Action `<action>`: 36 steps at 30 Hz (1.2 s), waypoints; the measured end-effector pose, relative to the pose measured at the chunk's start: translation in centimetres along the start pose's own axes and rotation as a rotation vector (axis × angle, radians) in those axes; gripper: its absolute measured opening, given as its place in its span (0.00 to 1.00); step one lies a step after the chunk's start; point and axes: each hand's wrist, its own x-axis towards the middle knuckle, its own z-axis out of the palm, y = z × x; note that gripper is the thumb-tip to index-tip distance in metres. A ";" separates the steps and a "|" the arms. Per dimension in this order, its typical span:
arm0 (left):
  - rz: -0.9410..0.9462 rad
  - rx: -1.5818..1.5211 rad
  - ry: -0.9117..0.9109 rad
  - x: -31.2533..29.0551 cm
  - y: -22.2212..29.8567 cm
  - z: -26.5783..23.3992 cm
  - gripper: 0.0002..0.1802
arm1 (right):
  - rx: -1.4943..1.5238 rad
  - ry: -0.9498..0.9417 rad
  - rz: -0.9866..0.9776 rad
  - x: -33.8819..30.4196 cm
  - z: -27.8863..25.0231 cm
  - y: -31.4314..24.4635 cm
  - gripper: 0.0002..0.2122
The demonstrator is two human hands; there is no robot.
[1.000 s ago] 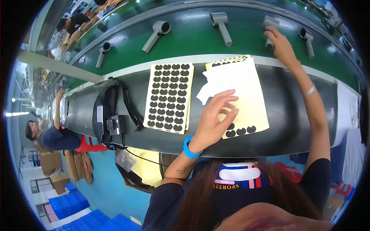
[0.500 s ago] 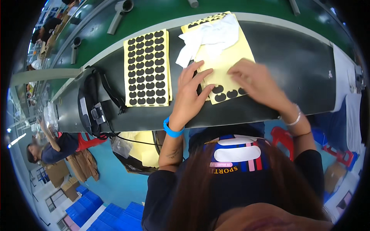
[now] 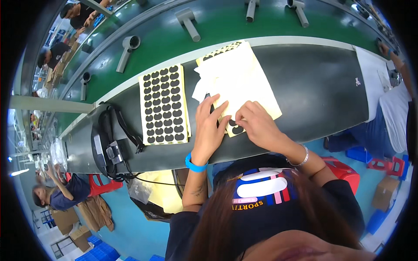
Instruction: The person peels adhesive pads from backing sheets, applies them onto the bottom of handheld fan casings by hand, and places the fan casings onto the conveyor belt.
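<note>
On the dark bench [image 3: 318,82], seen from my head camera, a pale yellow sheet [image 3: 263,93] lies at a slant right in front of me, beneath my hands. My left hand [image 3: 210,126] rests along its left edge, fingers loosely spread and gripping nothing that I can see, the thumb reaching toward the sheet's near end. My right hand [image 3: 260,126] bends over that same near end, thumb and forefinger drawn close together beside at least 2 black labels [image 3: 237,129]; whether they pinch a label I cannot tell, as the tips hide the spot. A white cloth [image 3: 201,88] lies crumpled over the sheet's upper left, so washed out by glare that its border is hard to make out. More label sheets [image 3: 221,49] poke out at the far end. To the left, apart from my hands, lies a stack of sheets [image 3: 163,106] with black labels in 4 columns. Farther left are a black strap [image 3: 106,118] and a small dark device [image 3: 115,151]. Beyond the bench, 5 grey tubular parts [image 3: 190,28] lie spaced out on a green belt [image 3: 154,45]. A blue band [image 3: 196,164] circles my left wrist.
</note>
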 end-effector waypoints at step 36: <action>-0.030 -0.919 0.212 4.7 2.2 -4.5 0.20 | 0.798 0.383 0.128 -2.2 -5.2 -0.4 0.09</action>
